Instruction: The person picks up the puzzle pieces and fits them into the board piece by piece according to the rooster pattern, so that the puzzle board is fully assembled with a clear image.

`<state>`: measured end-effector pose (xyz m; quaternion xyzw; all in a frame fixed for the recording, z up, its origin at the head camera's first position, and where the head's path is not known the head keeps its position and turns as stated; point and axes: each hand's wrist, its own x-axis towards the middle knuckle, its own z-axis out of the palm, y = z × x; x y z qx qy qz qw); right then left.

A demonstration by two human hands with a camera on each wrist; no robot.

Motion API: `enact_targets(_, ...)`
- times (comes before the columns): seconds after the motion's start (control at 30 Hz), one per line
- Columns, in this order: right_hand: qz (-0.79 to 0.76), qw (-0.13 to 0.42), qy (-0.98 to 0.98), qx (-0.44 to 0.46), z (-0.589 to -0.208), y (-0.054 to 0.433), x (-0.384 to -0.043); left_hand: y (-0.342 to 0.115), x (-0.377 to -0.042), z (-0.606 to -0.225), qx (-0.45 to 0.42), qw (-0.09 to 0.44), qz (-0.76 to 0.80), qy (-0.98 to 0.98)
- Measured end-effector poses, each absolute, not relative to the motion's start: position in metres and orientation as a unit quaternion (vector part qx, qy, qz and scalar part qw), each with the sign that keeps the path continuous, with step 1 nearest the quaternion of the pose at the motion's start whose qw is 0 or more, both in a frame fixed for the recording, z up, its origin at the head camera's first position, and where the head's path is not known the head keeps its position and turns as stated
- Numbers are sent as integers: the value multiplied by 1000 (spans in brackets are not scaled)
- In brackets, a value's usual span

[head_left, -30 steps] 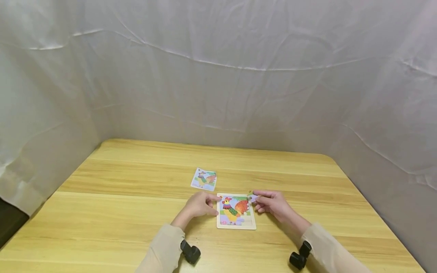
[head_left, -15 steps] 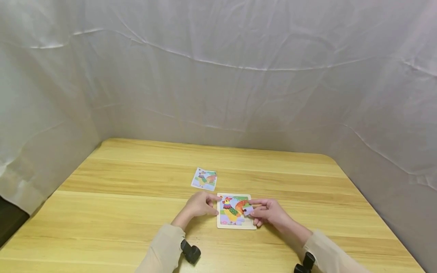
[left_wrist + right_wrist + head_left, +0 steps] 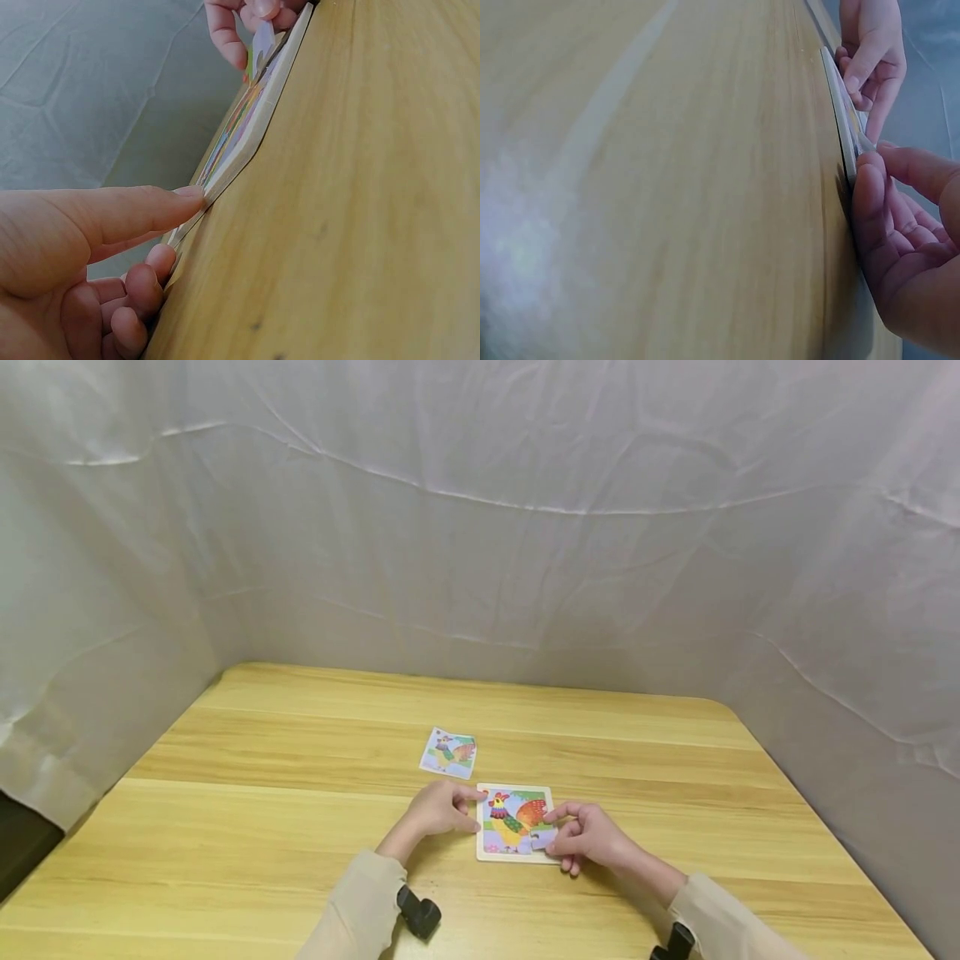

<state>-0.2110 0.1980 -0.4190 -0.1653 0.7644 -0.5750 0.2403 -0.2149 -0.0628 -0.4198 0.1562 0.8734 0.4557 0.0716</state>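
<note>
A wooden tray puzzle (image 3: 517, 859) with a rooster picture lies on the table. At its left edge, the left hand (image 3: 438, 810) rests its outstretched thumb and index finger on the rim; the left wrist view shows the other fingers bent beside the tray. The right hand (image 3: 596, 837) pinches a pale purple puzzle piece (image 3: 542, 840) between thumb and fingers over the tray's lower right. In the left wrist view this piece (image 3: 262, 43) is tilted above the tray surface. The right fingers hide part of the tray's right rim.
A small printed card (image 3: 448, 754) with the same rooster picture lies behind the tray, to its left. The wood-grain table (image 3: 247, 843) extends around both. Grey cloth (image 3: 480, 552) hangs behind and at the sides.
My right hand has brought the puzzle piece from beyond the tray's upper right edge, in and down to its lower right, turning it. The left hand has stayed in place.
</note>
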Motion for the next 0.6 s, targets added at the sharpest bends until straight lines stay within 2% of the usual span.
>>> enact_targets(0.6, -509, 230, 805, -200, -412, 196, -208, -63, -216, -422, 158, 68, 456, 873)
